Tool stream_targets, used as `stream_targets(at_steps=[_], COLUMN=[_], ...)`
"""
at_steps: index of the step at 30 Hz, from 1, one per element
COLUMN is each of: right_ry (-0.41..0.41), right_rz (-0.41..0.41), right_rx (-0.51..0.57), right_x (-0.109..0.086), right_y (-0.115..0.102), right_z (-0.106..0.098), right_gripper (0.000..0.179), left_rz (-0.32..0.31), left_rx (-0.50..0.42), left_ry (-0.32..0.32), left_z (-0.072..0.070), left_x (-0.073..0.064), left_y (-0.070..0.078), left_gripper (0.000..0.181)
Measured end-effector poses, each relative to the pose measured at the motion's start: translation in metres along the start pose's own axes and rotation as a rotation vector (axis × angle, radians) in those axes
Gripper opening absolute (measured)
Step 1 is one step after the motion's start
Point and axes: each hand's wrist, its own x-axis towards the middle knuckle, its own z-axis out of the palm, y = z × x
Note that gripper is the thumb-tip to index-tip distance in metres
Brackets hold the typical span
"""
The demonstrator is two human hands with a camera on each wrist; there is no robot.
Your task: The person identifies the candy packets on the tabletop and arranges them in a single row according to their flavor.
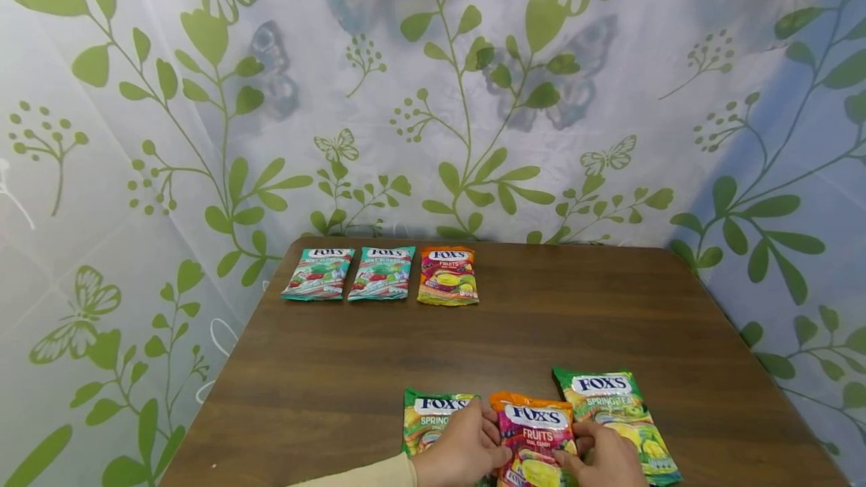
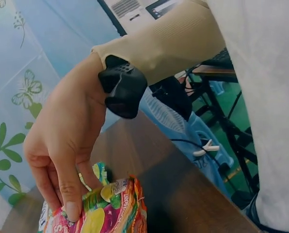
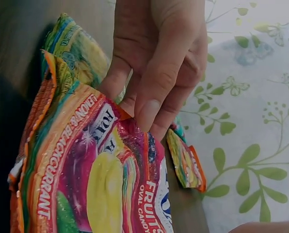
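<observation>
Both hands hold an orange and magenta Fox's Fruits candy bag (image 1: 534, 434) near the front of the table. My left hand (image 1: 461, 448) grips its left side, thumb on the front face. On the opposite side my right hand (image 1: 605, 457) pinches the edge, thumb on the front and fingers behind, as the right wrist view shows. A green Fox's Spring Tea bag (image 1: 433, 421) lies to the left, partly covered by my left hand. Another green Spring Tea bag (image 1: 625, 419) lies at the right, tilted, just beyond my right hand.
Along the back left of the brown wooden table (image 1: 575, 314) lie two teal Mint Blossom bags (image 1: 318, 274) (image 1: 382, 273) and one orange Fruits bag (image 1: 448, 276), side by side in a row. A leaf-patterned curtain (image 1: 473, 96) hangs behind the table's back edge.
</observation>
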Motion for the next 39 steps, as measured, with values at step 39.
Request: stream_targets(at_steps=[39], right_ry=[0.154], right_rz=[-0.273], right_rx=[0.079], right_x=[0.11], right_y=[-0.056], right_z=[-0.082], right_gripper=[0.046], left_rz=[0.128], left_rx=[0.318], left_ry=[0.124], left_z=[-0.058], left_x=[0.116], left_y=[0.085], left_gripper=[0.037])
